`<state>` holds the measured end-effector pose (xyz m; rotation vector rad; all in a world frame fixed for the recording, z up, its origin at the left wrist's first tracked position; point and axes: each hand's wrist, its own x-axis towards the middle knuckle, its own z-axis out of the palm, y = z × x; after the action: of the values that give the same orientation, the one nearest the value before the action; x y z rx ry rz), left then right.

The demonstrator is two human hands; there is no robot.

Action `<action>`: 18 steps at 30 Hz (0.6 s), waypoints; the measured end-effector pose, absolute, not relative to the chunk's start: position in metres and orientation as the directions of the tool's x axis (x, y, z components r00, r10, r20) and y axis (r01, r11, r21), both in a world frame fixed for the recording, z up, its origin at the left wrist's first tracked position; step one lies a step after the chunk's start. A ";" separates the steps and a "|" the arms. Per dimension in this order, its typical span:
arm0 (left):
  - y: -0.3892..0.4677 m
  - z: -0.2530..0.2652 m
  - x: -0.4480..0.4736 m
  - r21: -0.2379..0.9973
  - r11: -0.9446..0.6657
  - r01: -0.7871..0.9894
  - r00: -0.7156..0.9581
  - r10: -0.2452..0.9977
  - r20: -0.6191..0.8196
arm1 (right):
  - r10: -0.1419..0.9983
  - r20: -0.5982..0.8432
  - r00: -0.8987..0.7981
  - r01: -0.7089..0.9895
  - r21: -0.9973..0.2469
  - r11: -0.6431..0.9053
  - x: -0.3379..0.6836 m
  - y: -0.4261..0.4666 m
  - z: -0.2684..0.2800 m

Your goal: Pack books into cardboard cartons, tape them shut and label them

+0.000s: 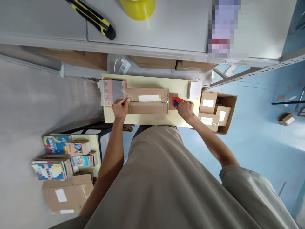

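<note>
A long brown cardboard box (pixel 147 108) lies on the cream tabletop (pixel 143 119) in front of me, with a white label (pixel 149 98) on top and shiny clear tape at both ends. My left hand (pixel 120 108) is at the box's left end, thumb and finger pinched together by the tape there; what is between them is too small to make out. Just past the right end, my right hand (pixel 186 109) is closed around a red and blue tape dispenser (pixel 175 101). A small brown cardboard piece (pixel 173 106) lies partly under the dispenser.
Left of the box lies an orange-edged book or packet (pixel 114 90); a white box (pixel 194 90) sits at right. An open carton (pixel 230 111) with smaller boxes stands beside the table. The shelf (pixel 162 35) above holds a utility knife (pixel 95 19) and yellow tape roll (pixel 139 9). Books (pixel 51 168) are stacked lower left.
</note>
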<state>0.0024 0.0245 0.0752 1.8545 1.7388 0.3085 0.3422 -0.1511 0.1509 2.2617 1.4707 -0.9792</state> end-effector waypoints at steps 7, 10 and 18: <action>0.019 0.099 0.031 0.617 0.062 0.785 0.026 0.991 -0.132 | 0.727 -0.529 0.439 0.804 -0.131 -0.581 0.344 -0.165 0.203; 0.009 0.142 0.086 0.704 -0.290 0.649 0.256 0.954 0.157 | 0.812 -0.358 0.462 0.796 -0.237 -0.557 0.349 -0.157 0.228; 0.014 0.248 0.238 0.623 -0.759 0.189 0.537 0.611 0.581 | 0.872 0.090 0.482 0.842 -0.322 -0.432 0.370 -0.061 0.296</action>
<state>0.2381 0.0140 0.2482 2.2827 0.6477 1.1365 0.3704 -0.0607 0.2964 2.9728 1.7838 -0.1574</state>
